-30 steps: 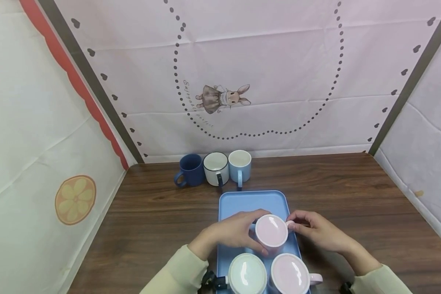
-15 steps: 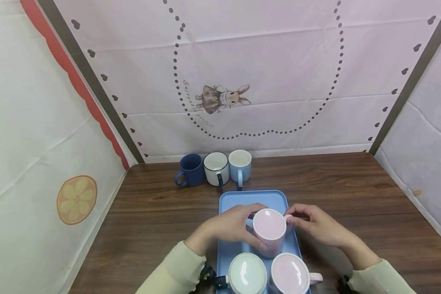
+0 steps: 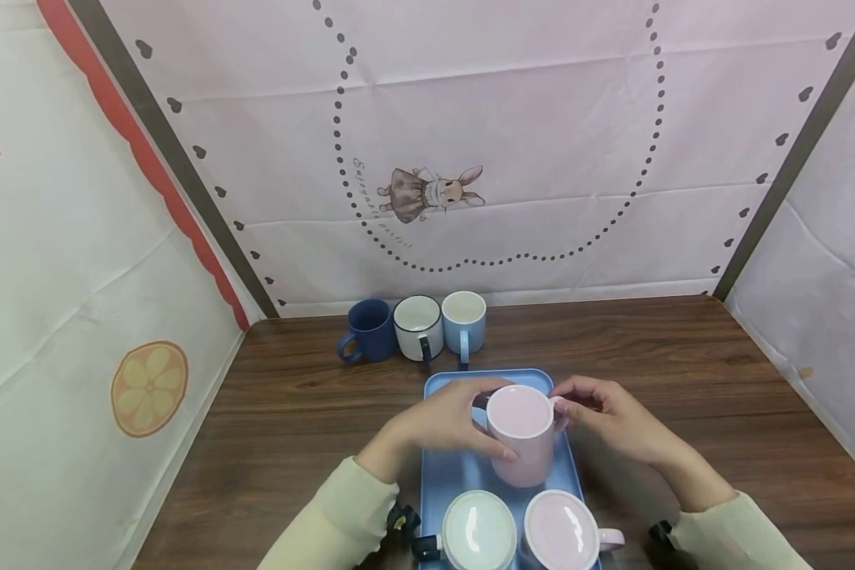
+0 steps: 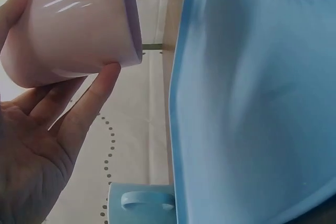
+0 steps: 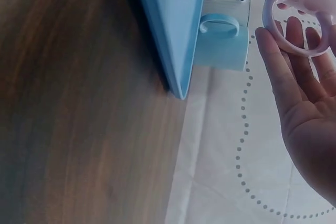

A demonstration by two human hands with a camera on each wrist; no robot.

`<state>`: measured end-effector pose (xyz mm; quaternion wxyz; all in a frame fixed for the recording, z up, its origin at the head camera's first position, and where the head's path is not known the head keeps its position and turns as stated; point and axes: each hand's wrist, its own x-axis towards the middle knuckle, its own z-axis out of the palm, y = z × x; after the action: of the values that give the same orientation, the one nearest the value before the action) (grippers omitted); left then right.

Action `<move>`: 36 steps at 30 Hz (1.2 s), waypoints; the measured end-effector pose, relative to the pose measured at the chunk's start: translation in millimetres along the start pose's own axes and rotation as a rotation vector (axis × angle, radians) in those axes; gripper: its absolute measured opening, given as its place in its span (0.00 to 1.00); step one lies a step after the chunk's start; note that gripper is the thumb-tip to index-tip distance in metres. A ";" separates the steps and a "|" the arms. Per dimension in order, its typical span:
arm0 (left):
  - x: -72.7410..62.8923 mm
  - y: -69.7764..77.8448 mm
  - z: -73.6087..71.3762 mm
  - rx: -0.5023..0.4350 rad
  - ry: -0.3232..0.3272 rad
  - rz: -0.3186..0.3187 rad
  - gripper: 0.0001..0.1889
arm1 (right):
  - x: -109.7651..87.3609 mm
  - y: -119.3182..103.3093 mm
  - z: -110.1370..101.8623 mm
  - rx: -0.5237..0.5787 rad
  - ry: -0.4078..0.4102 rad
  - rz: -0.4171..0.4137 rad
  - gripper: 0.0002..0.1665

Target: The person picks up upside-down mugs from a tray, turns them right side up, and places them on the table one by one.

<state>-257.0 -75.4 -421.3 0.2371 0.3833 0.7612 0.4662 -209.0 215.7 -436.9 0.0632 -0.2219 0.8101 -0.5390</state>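
Observation:
A pink mug [image 3: 523, 443] is held bottom up above the blue tray [image 3: 445, 479]. My left hand [image 3: 445, 419] grips its body, the thumb on the near side and the fingers round the back. At its right side my right hand [image 3: 616, 423] pinches the pink handle [image 5: 269, 17] with thumb and fingers. In the left wrist view the mug's rim faces the tray, with a gap between them. Two more mugs stand bottom up at the tray's near end: a white one [image 3: 479, 532] with a black handle, and a second pink one [image 3: 561, 529] whose handle points right.
Along the back edge of the wooden table [image 3: 313, 443] stand three upright mugs: a dark blue one [image 3: 374, 336], a white one with a black rim [image 3: 420, 332] and a light blue one [image 3: 466, 321]. Printed cloth [image 3: 541, 158] hangs behind and on both sides.
Both hands have raised the pink mug off the tray and moved it slightly away from me, still bottom up. The other mugs and the tray stay where they were.

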 end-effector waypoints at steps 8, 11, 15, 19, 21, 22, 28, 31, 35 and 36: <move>3.8 0.4 -7.6 -0.035 0.024 0.042 0.36 | 1.5 -8.1 -4.3 0.064 0.056 -0.033 0.14; 4.2 -2.7 -10.9 -0.041 0.036 0.061 0.35 | 0.8 -9.1 -5.2 0.102 0.063 -0.065 0.18; 5.0 -7.5 -13.9 -0.088 0.048 0.074 0.38 | 0.0 -10.0 -5.5 0.142 0.056 -0.099 0.22; 5.0 -8.6 -13.7 -0.242 0.036 0.028 0.38 | -0.5 -10.6 -4.6 0.151 0.057 -0.131 0.23; 4.9 -8.2 -13.0 -0.308 0.034 0.003 0.37 | -0.4 -10.2 -3.4 0.153 0.066 -0.157 0.24; 4.4 -8.7 -12.5 -0.338 0.031 -0.006 0.36 | -1.1 -10.2 -1.8 0.146 0.074 -0.172 0.24; -0.2 -14.0 -9.6 -0.521 0.061 -0.051 0.34 | -7.3 -11.7 9.1 -0.003 0.145 -0.244 0.14; -3.4 -18.2 -8.1 -0.615 0.083 -0.064 0.35 | -10.8 -13.1 14.3 -0.137 0.181 -0.284 0.16; -7.2 -22.3 -6.0 -0.709 0.090 -0.069 0.41 | -13.0 -14.6 21.5 -0.305 0.235 -0.376 0.24; -7.9 -22.6 -5.4 -0.731 0.088 -0.075 0.42 | -12.9 -14.6 23.4 -0.329 0.247 -0.417 0.25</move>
<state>-264.4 -90.7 -439.0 0.3425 0.2247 0.5674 0.7143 -185.2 196.8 -435.1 -0.1847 -0.3238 0.8250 -0.4248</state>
